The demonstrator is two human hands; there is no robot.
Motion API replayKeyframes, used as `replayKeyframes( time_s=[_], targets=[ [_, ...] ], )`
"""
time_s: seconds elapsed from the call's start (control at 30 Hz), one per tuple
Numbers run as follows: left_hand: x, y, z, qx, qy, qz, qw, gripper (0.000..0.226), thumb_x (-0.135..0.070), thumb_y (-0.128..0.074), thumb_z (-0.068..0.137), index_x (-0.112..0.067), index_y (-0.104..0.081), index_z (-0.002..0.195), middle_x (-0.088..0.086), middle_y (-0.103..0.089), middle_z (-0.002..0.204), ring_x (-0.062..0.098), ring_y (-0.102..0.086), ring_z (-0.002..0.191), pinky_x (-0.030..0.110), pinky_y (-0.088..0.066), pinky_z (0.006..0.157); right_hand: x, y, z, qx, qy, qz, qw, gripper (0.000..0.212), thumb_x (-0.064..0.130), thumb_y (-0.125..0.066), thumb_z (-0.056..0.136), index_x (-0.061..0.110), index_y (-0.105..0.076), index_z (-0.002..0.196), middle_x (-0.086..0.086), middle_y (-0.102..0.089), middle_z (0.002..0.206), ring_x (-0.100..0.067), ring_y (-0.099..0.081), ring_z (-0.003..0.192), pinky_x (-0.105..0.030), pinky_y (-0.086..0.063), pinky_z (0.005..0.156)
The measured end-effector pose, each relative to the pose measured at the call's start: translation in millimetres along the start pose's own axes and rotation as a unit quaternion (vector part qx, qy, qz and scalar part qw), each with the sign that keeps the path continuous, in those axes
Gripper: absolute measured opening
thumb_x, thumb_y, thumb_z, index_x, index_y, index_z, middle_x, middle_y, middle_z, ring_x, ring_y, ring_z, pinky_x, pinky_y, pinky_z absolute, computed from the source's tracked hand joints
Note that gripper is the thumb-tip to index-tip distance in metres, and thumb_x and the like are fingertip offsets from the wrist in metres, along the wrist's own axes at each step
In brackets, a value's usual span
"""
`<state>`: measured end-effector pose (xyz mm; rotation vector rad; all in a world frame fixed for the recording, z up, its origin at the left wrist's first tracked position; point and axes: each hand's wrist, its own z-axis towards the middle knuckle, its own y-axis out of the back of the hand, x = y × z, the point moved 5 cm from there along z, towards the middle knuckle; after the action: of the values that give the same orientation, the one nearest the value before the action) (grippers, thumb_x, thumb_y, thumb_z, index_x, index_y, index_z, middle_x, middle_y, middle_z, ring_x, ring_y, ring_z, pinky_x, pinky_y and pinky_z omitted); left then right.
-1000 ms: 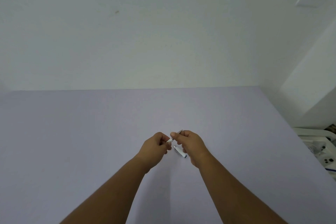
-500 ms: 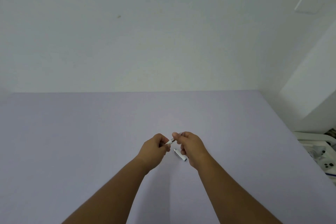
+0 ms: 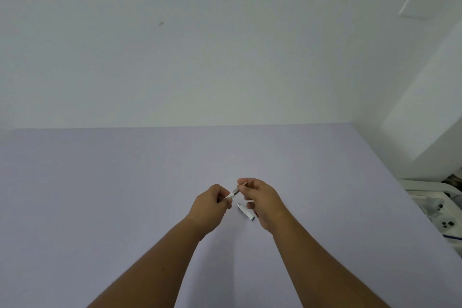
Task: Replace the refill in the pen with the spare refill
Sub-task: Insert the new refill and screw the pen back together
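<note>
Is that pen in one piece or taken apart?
Taken apart. The left hand holds one pen section; a separate white piece lies on the table beneath the right hand.

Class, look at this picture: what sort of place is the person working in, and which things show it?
Probably a plain indoor room, perhaps a home workspace. A bare lavender table stands against a white wall, and a switch plate is fixed high on that wall.

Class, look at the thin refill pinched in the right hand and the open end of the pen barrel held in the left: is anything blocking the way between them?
Nothing visible does. The right hand holds the refill in line with the pen barrel in the left hand. The loose white pen piece lies on the table below, clear of that line.
</note>
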<state>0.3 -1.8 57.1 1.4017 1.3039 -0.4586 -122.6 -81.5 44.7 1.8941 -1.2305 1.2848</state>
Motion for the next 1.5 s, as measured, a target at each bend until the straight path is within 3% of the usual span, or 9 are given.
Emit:
replayKeyframes(
  time_s=[0.13, 0.3, 0.6, 0.73, 0.87, 1.03, 1.17, 1.3, 1.5],
  targets=[
    [-2.2, -2.7, -1.3, 0.008, -0.006, 0.007, 1.0, 0.009, -0.02, -0.052, 0.091, -0.023, -0.057, 0.084, 0.003, -0.07, 0.091, 0.015, -0.056, 0.074, 0.022, -0.043, 0.06, -2.5, 3.2, -1.2, -0.038, -0.034, -0.062, 0.997, 0.028, 0.041, -0.069, 0.08, 0.014, -0.061, 0.08, 0.001, -0.053, 0.072, -0.014, -0.042, 0.059, -0.025, -0.04, 0.056],
    [-3.2, -1.6, -1.6, 0.007, -0.003, 0.0, 1.0, 0.008, -0.019, -0.052, 0.091, -0.022, -0.057, 0.086, 0.001, -0.07, 0.089, 0.015, -0.056, 0.074, 0.023, -0.043, 0.061, -1.0, 0.0, -3.2, 0.01, -0.007, 0.013, 1.0, 0.007, 0.022, -0.064, 0.086, 0.019, -0.07, 0.088, 0.003, -0.063, 0.082, -0.014, -0.047, 0.07, -0.023, -0.042, 0.06],
    [-4.9, -1.6, -3.0, 0.004, -0.011, 0.003, 1.0, 0.009, -0.02, -0.053, 0.091, -0.023, -0.057, 0.083, 0.003, -0.07, 0.091, 0.015, -0.056, 0.074, 0.022, -0.044, 0.061, 1.3, -1.6, -5.8, 0.007, -0.004, 0.002, 1.0, 0.008, 0.026, -0.066, 0.085, 0.02, -0.069, 0.082, 0.003, -0.063, 0.079, -0.012, -0.045, 0.065, -0.021, -0.04, 0.055],
    [-6.8, -3.4, -3.1, 0.01, -0.016, 0.002, 1.0, 0.012, -0.02, -0.053, 0.092, -0.025, -0.057, 0.081, -0.001, -0.069, 0.088, 0.014, -0.057, 0.075, 0.022, -0.044, 0.063, 0.4, 0.5, -3.9, -0.041, -0.029, -0.074, 0.996, 0.036, 0.048, -0.069, 0.077, 0.013, -0.061, 0.079, 0.002, -0.055, 0.075, -0.013, -0.044, 0.062, -0.025, -0.039, 0.059],
    [-8.4, -1.8, 0.1, 0.003, -0.014, 0.002, 1.0, 0.01, -0.019, -0.053, 0.091, -0.023, -0.058, 0.083, 0.005, -0.07, 0.092, 0.015, -0.055, 0.073, 0.022, -0.043, 0.06, 3.8, -1.1, -3.2, 0.005, -0.001, 0.0, 1.0, 0.009, 0.03, -0.066, 0.084, 0.021, -0.07, 0.084, 0.003, -0.062, 0.086, -0.013, -0.046, 0.071, -0.022, -0.041, 0.058],
    [-6.6, -5.3, 0.8, 0.012, -0.013, -0.006, 1.0, 0.011, -0.019, -0.053, 0.091, -0.024, -0.058, 0.082, -0.004, -0.068, 0.083, 0.013, -0.056, 0.072, 0.023, -0.044, 0.061, 2.1, 0.5, -0.4, -0.031, -0.028, -0.07, 0.997, 0.034, 0.049, -0.067, 0.078, 0.016, -0.061, 0.078, 0.001, -0.058, 0.079, -0.014, -0.044, 0.061, -0.025, -0.039, 0.056],
    [-8.8, -3.6, 3.9, 0.004, -0.012, -0.003, 1.0, 0.009, -0.02, -0.053, 0.091, -0.023, -0.058, 0.084, 0.0, -0.069, 0.085, 0.014, -0.055, 0.072, 0.023, -0.043, 0.061, 4.9, 2.0, -0.1, -0.002, 0.006, 0.004, 1.0, 0.007, 0.026, -0.066, 0.084, 0.022, -0.07, 0.081, 0.003, -0.062, 0.081, -0.013, -0.046, 0.068, -0.023, -0.04, 0.057],
    [-9.5, -6.1, 2.7, 0.011, -0.013, 0.007, 1.0, 0.011, -0.021, -0.054, 0.091, -0.024, -0.057, 0.081, 0.008, -0.07, 0.092, 0.016, -0.054, 0.072, 0.024, -0.044, 0.062, 1.3, 4.7, 1.2, -0.039, -0.029, -0.07, 0.996, 0.032, 0.046, -0.069, 0.078, 0.015, -0.061, 0.077, 0.001, -0.055, 0.072, -0.014, -0.043, 0.058, -0.024, -0.039, 0.054],
    [-9.9, -5.0, 3.5, 0.005, -0.015, 0.012, 1.0, 0.012, -0.02, -0.053, 0.091, -0.024, -0.057, 0.08, 0.008, -0.07, 0.094, 0.016, -0.054, 0.073, 0.024, -0.043, 0.061, 3.2, 4.7, 1.9, -0.011, 0.002, -0.014, 1.0, 0.016, 0.03, -0.068, 0.083, 0.015, -0.068, 0.077, 0.001, -0.058, 0.073, -0.011, -0.044, 0.056, -0.022, -0.041, 0.055]
  ],
)
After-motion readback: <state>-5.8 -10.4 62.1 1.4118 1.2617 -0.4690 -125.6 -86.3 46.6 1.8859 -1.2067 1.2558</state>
